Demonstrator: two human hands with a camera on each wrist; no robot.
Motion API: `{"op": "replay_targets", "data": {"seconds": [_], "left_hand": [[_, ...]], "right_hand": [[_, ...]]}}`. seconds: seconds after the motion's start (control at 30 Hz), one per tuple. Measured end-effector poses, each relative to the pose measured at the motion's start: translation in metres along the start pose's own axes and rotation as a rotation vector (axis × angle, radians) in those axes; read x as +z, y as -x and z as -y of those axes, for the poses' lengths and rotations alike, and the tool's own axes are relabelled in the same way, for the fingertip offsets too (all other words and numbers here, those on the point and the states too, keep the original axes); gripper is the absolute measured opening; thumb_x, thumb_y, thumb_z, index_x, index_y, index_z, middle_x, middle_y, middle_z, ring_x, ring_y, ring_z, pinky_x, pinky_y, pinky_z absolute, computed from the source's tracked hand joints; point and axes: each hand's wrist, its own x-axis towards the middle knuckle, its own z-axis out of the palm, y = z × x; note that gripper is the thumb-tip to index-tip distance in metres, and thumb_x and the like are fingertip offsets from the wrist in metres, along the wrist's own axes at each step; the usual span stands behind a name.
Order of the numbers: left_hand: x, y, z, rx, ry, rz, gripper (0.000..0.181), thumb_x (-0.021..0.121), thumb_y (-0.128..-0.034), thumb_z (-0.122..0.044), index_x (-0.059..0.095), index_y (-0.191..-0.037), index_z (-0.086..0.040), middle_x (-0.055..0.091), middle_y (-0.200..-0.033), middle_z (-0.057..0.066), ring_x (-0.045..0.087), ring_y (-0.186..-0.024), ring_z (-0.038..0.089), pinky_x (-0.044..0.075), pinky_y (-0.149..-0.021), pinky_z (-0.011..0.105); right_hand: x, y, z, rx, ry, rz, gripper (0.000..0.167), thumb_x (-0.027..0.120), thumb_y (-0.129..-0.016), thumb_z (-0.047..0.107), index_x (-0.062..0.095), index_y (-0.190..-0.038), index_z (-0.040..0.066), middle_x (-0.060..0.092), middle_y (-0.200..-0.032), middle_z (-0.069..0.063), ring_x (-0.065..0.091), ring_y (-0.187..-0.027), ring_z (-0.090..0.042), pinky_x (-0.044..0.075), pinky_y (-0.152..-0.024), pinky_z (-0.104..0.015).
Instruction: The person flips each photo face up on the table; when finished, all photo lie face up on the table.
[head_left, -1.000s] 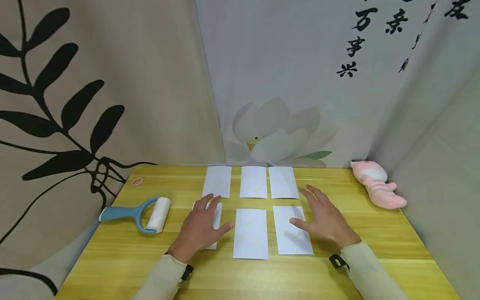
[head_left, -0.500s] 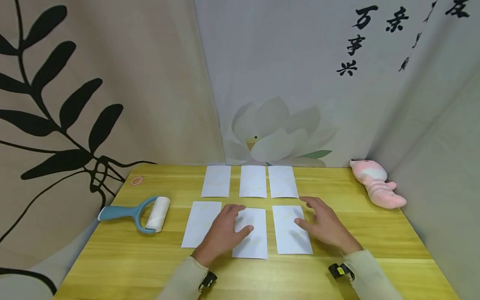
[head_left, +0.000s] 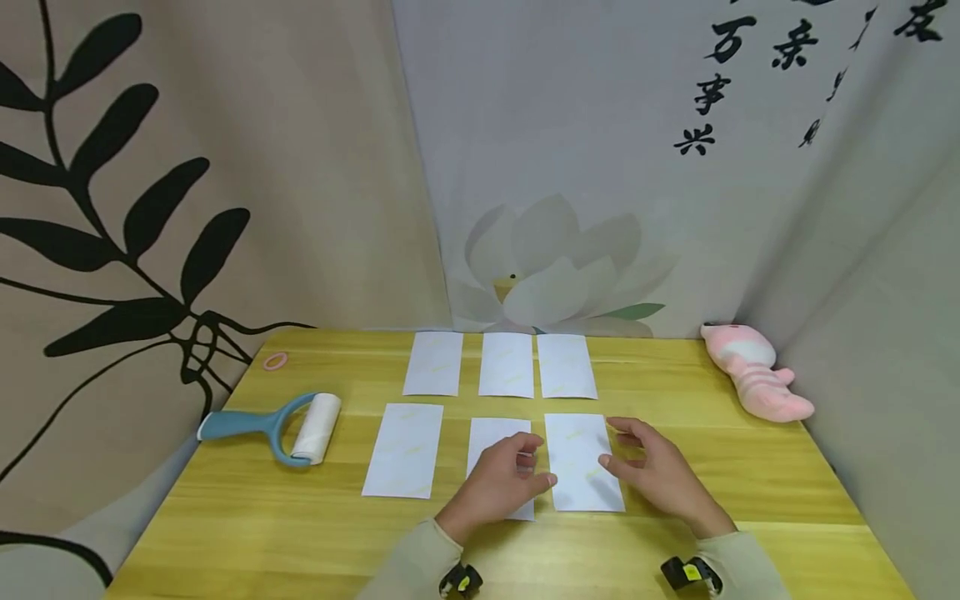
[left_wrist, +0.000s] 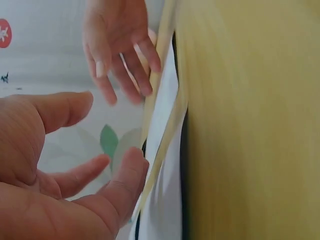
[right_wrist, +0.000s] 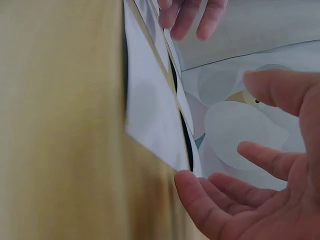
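My left hand [head_left: 501,479] is over the front middle white card [head_left: 491,432] and covers part of it. Its fingers are loosely bent, with nothing between them and the thumb in the left wrist view. My right hand [head_left: 663,475] is at the right edge of the front right card [head_left: 577,458], thumb over that edge. In the right wrist view its fingertips [right_wrist: 186,182] are near a card corner [right_wrist: 150,115]; whether they touch it I cannot tell. The front left card [head_left: 402,450] lies flat, unheld. Faint yellow marks show on the cards.
Three more white cards form a back row, among them the middle one [head_left: 507,364]. On the left are a blue-handled lint roller [head_left: 315,429] and a small pink ring [head_left: 275,362]. A pink plush toy [head_left: 757,375] lies at the back right of the wooden table [head_left: 262,533].
My left hand has moved right, from the front left card to the front middle one, uncovering the left card. My right hand has drawn slightly back toward me. The cards look unmoved.
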Motion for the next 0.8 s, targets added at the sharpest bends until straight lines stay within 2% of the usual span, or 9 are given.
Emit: {"op": "replay_targets", "data": {"seconds": [0.1, 0.23, 0.43, 0.6, 0.7, 0.8], "left_hand": [[0.010, -0.001, -0.002, -0.034, 0.040, 0.003, 0.056, 0.079, -0.0953, -0.033, 0.062, -0.143, -0.008, 0.070, -0.134, 0.013, 0.068, -0.123, 0.029, 0.058, -0.099, 0.049], [0.021, -0.001, -0.006, -0.071, 0.069, 0.002, 0.059, 0.081, -0.0928, -0.033, 0.061, -0.143, -0.009, 0.069, -0.135, 0.014, 0.069, -0.121, 0.026, 0.057, -0.101, 0.047], [0.028, -0.001, -0.009, -0.107, 0.097, -0.014, 0.061, 0.081, -0.0926, -0.032, 0.059, -0.145, -0.008, 0.067, -0.138, 0.013, 0.069, -0.120, 0.024, 0.057, -0.101, 0.046], [0.028, -0.003, -0.009, -0.117, 0.127, -0.017, 0.060, 0.081, -0.0941, -0.031, 0.059, -0.145, -0.007, 0.067, -0.139, 0.012, 0.069, -0.119, 0.023, 0.057, -0.102, 0.045], [0.028, -0.002, -0.008, -0.119, 0.150, -0.020, 0.060, 0.081, -0.0943, -0.029, 0.059, -0.144, -0.006, 0.067, -0.139, 0.013, 0.069, -0.117, 0.022, 0.058, -0.100, 0.044], [0.030, -0.002, -0.007, -0.118, 0.172, -0.021, 0.059, 0.082, -0.0940, -0.027, 0.059, -0.144, -0.006, 0.066, -0.138, 0.015, 0.069, -0.115, 0.021, 0.059, -0.098, 0.043]], "right_hand": [[0.003, 0.006, -0.001, 0.021, -0.054, 0.012, 0.062, 0.078, -0.098, 0.029, 0.053, -0.150, 0.005, 0.057, -0.152, -0.021, 0.055, -0.139, -0.042, 0.058, -0.103, -0.045], [0.006, 0.012, -0.002, 0.041, -0.093, 0.024, 0.061, 0.078, -0.098, 0.027, 0.054, -0.149, 0.006, 0.057, -0.152, -0.019, 0.054, -0.141, -0.040, 0.059, -0.102, -0.039], [0.008, 0.017, 0.000, 0.067, -0.100, 0.043, 0.061, 0.078, -0.098, 0.029, 0.054, -0.149, 0.005, 0.055, -0.154, -0.019, 0.052, -0.143, -0.040, 0.060, -0.100, -0.035], [0.010, 0.017, 0.000, 0.071, -0.091, 0.039, 0.062, 0.081, -0.096, 0.025, 0.055, -0.148, 0.005, 0.055, -0.153, -0.020, 0.052, -0.142, -0.041, 0.060, -0.099, -0.034], [0.011, 0.018, -0.001, 0.044, -0.066, 0.057, 0.068, 0.085, -0.092, 0.025, 0.054, -0.149, 0.005, 0.054, -0.153, -0.020, 0.053, -0.142, -0.042, 0.059, -0.101, -0.038], [0.014, 0.019, -0.002, -0.007, 0.012, 0.084, 0.078, 0.091, -0.086, 0.030, 0.053, -0.150, 0.006, 0.052, -0.156, -0.019, 0.053, -0.141, -0.041, 0.059, -0.103, -0.041]]}}
